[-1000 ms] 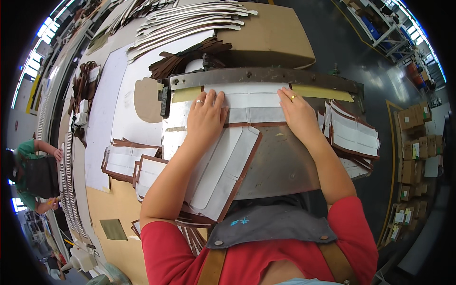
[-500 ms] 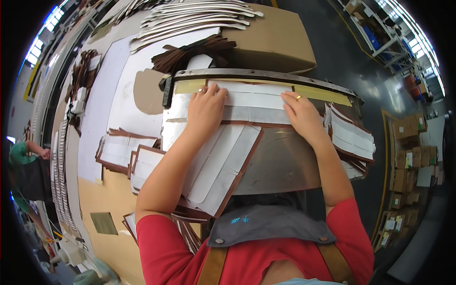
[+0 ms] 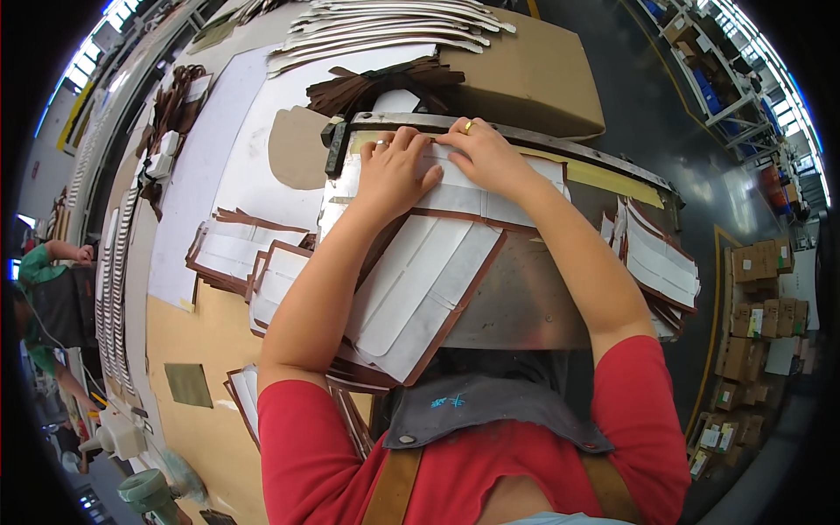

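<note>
A flat white-backed panel with brown edging [image 3: 512,203] lies on a metal plate [image 3: 516,306], its far edge along a dark metal bar [image 3: 525,143]. My left hand [image 3: 394,173] rests on the panel's far left part, fingers bent over the edge and thumb apart. My right hand [image 3: 492,157] is beside it, its fingertips on the same far edge close to the left fingers and its thumb held apart over the panel. Both hands are open and press on the piece. Nearer to me, a stack of similar white panels with brown edges [image 3: 420,289] lies slanted, partly under my left forearm.
More brown-edged panels stand at the left [image 3: 249,249] and right [image 3: 656,254]. Behind the bar lie a bundle of brown strips [image 3: 376,87], long white strips [image 3: 385,26] and a cardboard box [image 3: 534,74]. A person in green [image 3: 52,289] is at far left.
My right hand has moved left along the panel's far edge, from its right end to beside my left hand. My left thumb has swung outward. The whole view has shifted slightly.
</note>
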### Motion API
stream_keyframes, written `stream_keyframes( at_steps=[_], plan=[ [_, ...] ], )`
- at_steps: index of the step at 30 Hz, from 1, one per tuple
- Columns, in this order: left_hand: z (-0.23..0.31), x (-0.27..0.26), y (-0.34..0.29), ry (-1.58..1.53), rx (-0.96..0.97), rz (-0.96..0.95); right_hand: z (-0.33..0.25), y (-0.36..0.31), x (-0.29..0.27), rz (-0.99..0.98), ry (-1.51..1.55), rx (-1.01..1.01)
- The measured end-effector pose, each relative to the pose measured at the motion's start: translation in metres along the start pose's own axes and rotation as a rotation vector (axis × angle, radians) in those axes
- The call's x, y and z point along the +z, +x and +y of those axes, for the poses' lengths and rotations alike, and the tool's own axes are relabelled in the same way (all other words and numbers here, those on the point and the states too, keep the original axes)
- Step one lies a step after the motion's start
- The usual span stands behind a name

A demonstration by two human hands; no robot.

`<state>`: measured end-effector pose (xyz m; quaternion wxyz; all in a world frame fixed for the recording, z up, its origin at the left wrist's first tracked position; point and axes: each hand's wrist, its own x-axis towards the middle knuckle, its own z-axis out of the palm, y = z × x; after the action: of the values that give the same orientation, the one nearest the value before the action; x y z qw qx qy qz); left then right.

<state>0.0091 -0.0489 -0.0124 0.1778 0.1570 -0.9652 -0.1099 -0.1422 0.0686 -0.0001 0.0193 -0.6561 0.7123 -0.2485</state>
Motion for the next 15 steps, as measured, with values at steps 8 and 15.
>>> stream_keyframes(
  at_steps=[8, 15],
  plan=[
    [0.009, 0.003, -0.004, 0.156, -0.020, 0.019, 0.027, -0.062, -0.058, -0.066, -0.203, 0.191],
    [0.014, 0.006, -0.005, 0.188, -0.024, 0.044, 0.033, -0.114, -0.043, 0.087, -0.455, 0.215]
  ],
)
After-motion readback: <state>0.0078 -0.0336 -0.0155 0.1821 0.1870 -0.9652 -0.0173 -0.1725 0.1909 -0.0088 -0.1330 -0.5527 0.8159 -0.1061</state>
